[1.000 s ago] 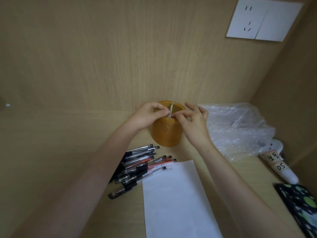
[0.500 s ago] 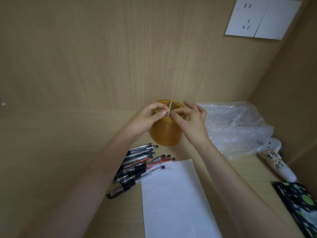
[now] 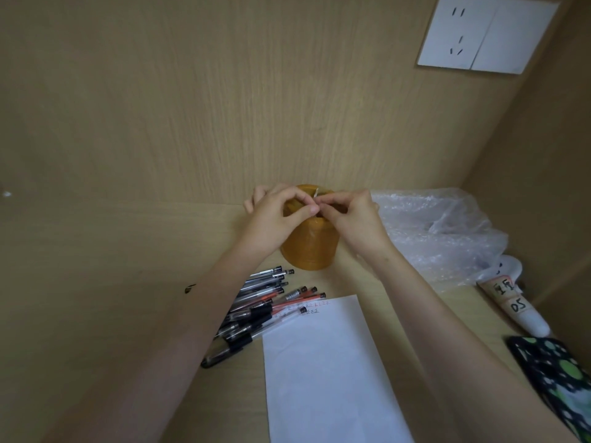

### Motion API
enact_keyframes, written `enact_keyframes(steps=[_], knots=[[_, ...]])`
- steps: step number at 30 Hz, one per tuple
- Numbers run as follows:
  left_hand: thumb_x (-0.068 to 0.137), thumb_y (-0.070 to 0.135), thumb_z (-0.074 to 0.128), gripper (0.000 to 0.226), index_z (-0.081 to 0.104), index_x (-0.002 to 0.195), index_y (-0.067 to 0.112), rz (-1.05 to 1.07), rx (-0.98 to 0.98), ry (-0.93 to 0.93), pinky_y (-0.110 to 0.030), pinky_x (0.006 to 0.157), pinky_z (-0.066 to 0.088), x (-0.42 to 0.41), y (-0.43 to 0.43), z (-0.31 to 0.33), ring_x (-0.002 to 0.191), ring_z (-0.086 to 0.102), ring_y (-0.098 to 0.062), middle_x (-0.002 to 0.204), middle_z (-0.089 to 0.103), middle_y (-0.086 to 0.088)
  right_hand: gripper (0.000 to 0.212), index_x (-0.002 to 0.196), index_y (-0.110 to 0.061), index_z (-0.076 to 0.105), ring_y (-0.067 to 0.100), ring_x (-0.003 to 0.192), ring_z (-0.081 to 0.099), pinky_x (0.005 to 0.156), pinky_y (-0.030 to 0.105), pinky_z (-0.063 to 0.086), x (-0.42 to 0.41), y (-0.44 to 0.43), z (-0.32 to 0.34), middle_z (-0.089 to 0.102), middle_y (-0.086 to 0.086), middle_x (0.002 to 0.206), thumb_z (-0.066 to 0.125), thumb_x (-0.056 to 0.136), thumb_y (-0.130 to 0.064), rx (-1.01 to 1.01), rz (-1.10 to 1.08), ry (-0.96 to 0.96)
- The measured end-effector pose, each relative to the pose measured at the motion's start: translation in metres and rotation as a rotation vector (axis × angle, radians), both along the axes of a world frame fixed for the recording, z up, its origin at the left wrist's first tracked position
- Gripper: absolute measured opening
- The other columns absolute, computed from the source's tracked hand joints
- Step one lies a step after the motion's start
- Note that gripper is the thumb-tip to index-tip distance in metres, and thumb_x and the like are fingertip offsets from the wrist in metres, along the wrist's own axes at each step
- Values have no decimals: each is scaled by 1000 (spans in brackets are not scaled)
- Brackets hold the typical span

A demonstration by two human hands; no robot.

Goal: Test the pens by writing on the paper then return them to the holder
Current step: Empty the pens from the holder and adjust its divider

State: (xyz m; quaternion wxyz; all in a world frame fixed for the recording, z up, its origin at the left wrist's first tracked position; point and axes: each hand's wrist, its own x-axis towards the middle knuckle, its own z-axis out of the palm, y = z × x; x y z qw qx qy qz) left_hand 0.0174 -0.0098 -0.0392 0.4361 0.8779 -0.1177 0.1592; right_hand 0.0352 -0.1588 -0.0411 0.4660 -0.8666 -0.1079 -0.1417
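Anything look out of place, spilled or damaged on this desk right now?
Nothing looks spilled or broken. The pens lie in a loose pile on the desk left of the paper, not in the orange holder. Both the left hand and right hand pinch a thin metal piece over the holder; what it is cannot be told.

Amber see-through holder (image 3: 309,247) is standing upright right under both hands, with one thin pen (image 3: 316,192) poking up at its rim between the pinching fingertips. A messy pile of black and red pens (image 3: 256,310) is lying below the left wrist, tips overlapping the white paper (image 3: 329,372) sitting between the forearms.
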Motion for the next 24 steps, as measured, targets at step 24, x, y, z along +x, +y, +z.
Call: enact_keyframes(steps=[24], knots=[[87,35,57,6,58,82,31,145,-230,-40,-24,83,13,-5,-20,-14,110,38,-8,90,58,13,7,75,-41,67,13,99,62,103,57,34,-2,-5,6,69,-18,81,64,82,-43,3,101,65]])
